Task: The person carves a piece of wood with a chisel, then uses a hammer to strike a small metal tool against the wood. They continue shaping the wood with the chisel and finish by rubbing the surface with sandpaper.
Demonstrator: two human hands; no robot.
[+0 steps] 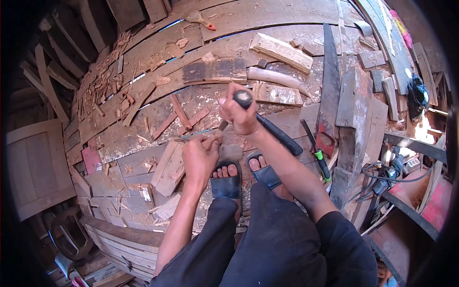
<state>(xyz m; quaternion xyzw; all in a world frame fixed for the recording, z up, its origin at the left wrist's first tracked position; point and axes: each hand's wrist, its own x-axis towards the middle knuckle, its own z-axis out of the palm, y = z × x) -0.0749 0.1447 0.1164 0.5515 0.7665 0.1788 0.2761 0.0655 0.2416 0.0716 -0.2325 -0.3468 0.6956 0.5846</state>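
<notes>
My right hand (240,114) is wrapped round a black-handled tool (277,134), whose rounded head (243,98) shows above the fist and whose dark handle slants down to the right. Just left of it, my left hand (201,155) is closed round a small piece (221,129) with a brownish tip; the fingers hide most of it, so I cannot tell what it is. Below that hand a pale wooden block (168,168) lies tilted on the plank floor. Reddish wood strips (180,112) lie crossed beyond it.
A handsaw (329,81) and a green-and-black tool (319,155) lie right of my hands, beside a thick wooden post (353,110). Wood blocks (282,51), a brush (198,20) and shavings lie farther off. A power tool with a cable (394,167) is at the right.
</notes>
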